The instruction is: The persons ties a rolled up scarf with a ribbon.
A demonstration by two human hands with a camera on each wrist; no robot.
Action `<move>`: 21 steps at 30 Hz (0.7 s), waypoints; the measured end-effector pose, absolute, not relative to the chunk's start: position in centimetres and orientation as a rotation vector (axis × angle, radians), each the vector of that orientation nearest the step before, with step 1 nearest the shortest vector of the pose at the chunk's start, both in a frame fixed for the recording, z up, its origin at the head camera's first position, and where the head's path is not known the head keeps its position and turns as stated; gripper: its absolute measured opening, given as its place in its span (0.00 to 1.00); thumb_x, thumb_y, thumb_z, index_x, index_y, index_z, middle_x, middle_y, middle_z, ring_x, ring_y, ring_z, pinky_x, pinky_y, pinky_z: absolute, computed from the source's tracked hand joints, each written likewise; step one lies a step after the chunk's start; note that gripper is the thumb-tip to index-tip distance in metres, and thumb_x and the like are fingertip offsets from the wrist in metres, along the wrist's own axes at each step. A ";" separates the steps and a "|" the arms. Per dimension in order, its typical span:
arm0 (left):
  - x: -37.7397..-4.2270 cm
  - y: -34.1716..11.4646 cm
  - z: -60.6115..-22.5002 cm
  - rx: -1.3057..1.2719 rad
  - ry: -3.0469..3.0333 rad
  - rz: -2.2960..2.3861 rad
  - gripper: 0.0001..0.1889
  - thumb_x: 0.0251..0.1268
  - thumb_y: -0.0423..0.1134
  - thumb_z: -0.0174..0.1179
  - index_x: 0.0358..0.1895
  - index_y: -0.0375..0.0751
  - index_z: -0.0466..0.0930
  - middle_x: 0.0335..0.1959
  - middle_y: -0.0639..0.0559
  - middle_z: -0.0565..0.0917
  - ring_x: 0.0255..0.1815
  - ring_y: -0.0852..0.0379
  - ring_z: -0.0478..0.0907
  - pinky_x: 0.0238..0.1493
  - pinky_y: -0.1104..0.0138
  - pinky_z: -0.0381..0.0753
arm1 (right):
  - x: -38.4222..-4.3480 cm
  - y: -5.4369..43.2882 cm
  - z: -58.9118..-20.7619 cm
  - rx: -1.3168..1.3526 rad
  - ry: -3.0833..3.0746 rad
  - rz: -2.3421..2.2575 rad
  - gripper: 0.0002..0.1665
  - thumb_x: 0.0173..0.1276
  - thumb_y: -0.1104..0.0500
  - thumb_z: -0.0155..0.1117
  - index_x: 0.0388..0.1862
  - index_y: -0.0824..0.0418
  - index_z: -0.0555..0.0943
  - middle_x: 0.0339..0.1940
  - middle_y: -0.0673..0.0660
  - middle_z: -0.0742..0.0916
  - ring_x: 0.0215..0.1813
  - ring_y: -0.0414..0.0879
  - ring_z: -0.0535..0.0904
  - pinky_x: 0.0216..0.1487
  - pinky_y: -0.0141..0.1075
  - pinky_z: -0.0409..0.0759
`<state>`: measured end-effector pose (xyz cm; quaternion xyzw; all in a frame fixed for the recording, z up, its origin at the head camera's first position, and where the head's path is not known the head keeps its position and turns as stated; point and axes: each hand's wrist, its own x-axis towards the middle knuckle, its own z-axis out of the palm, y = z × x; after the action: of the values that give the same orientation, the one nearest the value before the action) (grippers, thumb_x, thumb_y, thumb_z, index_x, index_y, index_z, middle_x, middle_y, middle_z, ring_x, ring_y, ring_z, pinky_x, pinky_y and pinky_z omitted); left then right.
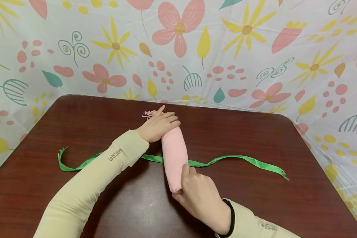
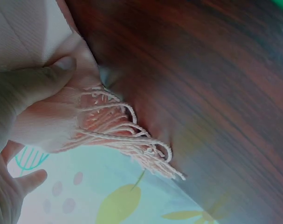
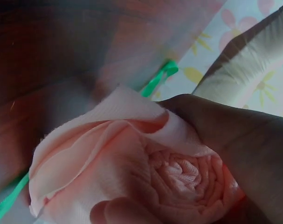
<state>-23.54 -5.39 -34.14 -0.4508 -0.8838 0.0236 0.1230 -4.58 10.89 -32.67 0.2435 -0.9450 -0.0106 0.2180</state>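
Cream sleeves come nearest the camera, the right one (image 1: 250, 221) off the near end of the rolled pink cloth (image 1: 175, 155), with a black band (image 1: 232, 218) at its cuff, the left one (image 1: 86, 188) running along the roll's left side; both bear dark lettering. Stretched lengthwise between the two hands, the roll points away from the wearer, over the middle of a red-brown table (image 1: 241, 195); whether its underside touches the wood, I cannot tell. At the roll's near end the right hand (image 1: 203, 191) grips it from the right, fingers bent round the cloth, and the right wrist view shows coiled layers (image 3: 183, 175) there, beside a loose fold (image 3: 132, 102). At the roll's far end the left hand (image 1: 157, 125) holds the cloth between thumb and fingers, one finger sticking out apart from the rest. Pale pink fringe (image 1: 150, 114) spills from that end, some strands looped. Green ribbon (image 1: 258, 162) passes below the roll's middle and reaches out wavily to either side of it, the left stretch partly hidden by the left sleeve. Beyond the roll's far end, past the table edge, hangs a white sheet (image 1: 178, 66) printed with flowers and leaves.
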 end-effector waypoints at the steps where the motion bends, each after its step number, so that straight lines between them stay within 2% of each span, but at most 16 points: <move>1: -23.5 -5.4 -34.1 -1.319 -2.571 0.076 0.19 0.69 0.26 0.48 0.59 0.44 0.76 0.61 0.47 0.77 0.67 0.46 0.69 0.71 0.43 0.54 | -4.5 10.8 -32.8 0.676 -2.615 -0.041 0.36 0.27 0.48 0.81 0.25 0.63 0.66 0.15 0.51 0.69 0.09 0.43 0.69 0.12 0.32 0.69; 10: -23.4 -5.4 -34.5 -1.326 -2.525 0.108 0.19 0.69 0.27 0.49 0.59 0.45 0.76 0.60 0.46 0.78 0.67 0.46 0.70 0.71 0.45 0.57 | -4.5 10.3 -33.6 0.681 -2.623 -0.031 0.33 0.28 0.50 0.79 0.23 0.62 0.65 0.13 0.50 0.68 0.09 0.43 0.68 0.11 0.31 0.67; 21: -23.6 -5.0 -34.7 -1.353 -2.617 0.165 0.22 0.70 0.25 0.49 0.64 0.45 0.72 0.67 0.43 0.71 0.71 0.46 0.63 0.70 0.51 0.62 | -4.7 10.1 -34.3 0.700 -2.591 -0.078 0.32 0.27 0.48 0.78 0.21 0.61 0.66 0.12 0.50 0.69 0.09 0.42 0.69 0.11 0.31 0.68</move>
<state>-23.64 -5.02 -34.70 -0.4566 -0.8828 0.0555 0.0953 -4.75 10.06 -34.28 0.2538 -0.9400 -0.0282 0.2264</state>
